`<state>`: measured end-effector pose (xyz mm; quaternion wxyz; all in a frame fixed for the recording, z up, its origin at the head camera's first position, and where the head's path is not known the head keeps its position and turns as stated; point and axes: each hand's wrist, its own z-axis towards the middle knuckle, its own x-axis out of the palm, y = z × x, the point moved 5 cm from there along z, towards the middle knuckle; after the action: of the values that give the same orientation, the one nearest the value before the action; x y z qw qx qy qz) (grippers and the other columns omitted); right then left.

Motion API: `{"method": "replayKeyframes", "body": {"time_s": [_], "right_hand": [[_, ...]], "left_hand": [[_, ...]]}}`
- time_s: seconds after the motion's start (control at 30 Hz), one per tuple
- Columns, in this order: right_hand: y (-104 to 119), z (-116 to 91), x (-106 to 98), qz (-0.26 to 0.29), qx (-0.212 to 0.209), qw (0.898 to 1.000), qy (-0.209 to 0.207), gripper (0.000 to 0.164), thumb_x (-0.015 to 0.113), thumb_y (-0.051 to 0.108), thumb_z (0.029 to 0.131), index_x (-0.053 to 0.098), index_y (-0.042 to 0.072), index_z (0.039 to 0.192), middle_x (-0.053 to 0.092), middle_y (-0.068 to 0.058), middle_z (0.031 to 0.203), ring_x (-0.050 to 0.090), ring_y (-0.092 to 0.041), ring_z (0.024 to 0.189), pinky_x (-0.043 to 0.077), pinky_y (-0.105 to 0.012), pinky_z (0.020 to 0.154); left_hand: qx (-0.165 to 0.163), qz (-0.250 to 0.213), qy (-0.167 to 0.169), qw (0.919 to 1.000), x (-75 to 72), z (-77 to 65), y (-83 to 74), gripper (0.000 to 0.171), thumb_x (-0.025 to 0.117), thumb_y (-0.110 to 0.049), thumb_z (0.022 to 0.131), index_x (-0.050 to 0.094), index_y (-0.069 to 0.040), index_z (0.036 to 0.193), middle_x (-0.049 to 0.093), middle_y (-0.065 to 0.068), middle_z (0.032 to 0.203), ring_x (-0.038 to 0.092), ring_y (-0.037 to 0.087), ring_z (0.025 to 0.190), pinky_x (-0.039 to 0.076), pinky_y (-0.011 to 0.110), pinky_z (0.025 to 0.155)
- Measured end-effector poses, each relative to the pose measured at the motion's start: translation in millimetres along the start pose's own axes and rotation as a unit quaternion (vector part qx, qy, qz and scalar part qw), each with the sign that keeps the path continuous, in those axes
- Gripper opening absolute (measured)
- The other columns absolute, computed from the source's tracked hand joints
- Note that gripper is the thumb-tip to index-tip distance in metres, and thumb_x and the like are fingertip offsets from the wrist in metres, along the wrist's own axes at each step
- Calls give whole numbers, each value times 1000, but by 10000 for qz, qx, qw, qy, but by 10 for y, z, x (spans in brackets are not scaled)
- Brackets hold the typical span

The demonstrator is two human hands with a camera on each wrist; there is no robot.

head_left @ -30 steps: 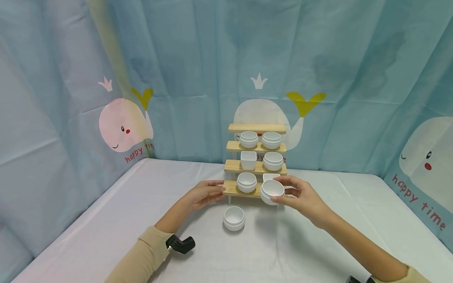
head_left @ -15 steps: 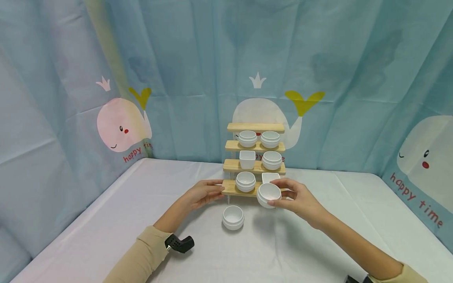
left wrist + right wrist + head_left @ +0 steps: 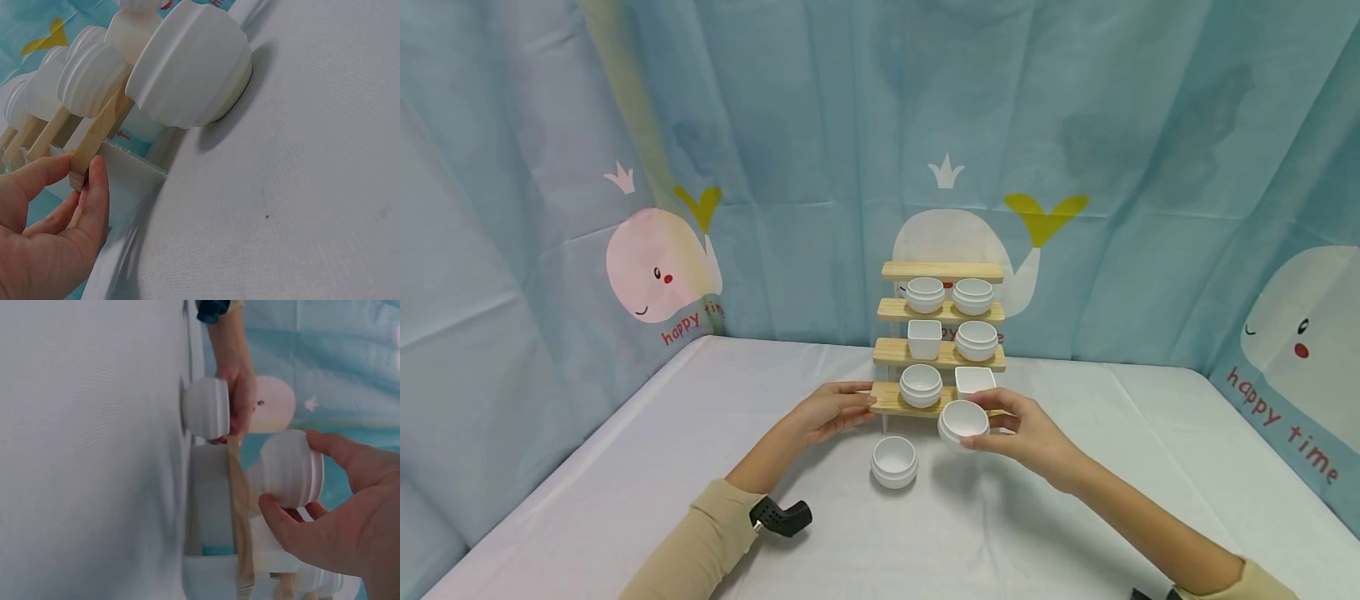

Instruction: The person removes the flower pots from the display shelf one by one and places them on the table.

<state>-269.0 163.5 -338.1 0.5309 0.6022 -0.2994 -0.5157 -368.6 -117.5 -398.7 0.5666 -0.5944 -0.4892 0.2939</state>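
A tiered wooden display stand [image 3: 887,398] with pale legs stands on the white table. My left hand [image 3: 835,412] pinches the left end of its lowest shelf [image 3: 103,131] between thumb and fingers. In my right hand [image 3: 1030,437] is a round white ribbed bowl [image 3: 964,427], held by its side in front of that shelf and above the table. On the lowest shelf stand a round white bowl [image 3: 921,387] and a square one [image 3: 975,380], the latter partly hidden. Another round bowl [image 3: 894,467] rests on the table before the stand.
A square cup [image 3: 924,340] and a round bowl [image 3: 976,342] occupy the second shelf. Above them sit two more round bowls [image 3: 924,296]. Behind the table hangs a blue curtain [image 3: 805,267] printed with whales.
My right hand has moved the held bowl down and a little left, away from the lowest shelf. The left hand keeps its grip on the shelf end.
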Motion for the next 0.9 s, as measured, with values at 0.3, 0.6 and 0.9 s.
{"method": "replayKeyframes", "body": {"time_s": [0.3,0.6,0.9], "right_hand": [[-89,11,78,49,28,9999,161,60,87,9,87,58,-7,136,62,-16,132,66,-21,108,60,-23,87],[-185,20,157,117,-38,9987,496,59,86,5,87,57,-12,135,64,-16,128,66,-20,106,61,-22,85],[-257,25,208,58,-53,9972,744,58,88,9,86,58,-10,133,65,-13,125,68,-15,101,59,-22,82]], "left_hand": [[6,-6,-8,10000,-15,15,15,54,54,6,106,35,16,155,65,17,116,71,12,90,64,21,86],[-19,18,-46,10000,-13,8,12,54,55,6,106,36,15,155,65,16,114,71,12,89,65,22,86],[-25,26,-98,9999,-15,9,15,53,55,5,106,37,15,155,65,17,116,71,12,90,65,21,86]]}}
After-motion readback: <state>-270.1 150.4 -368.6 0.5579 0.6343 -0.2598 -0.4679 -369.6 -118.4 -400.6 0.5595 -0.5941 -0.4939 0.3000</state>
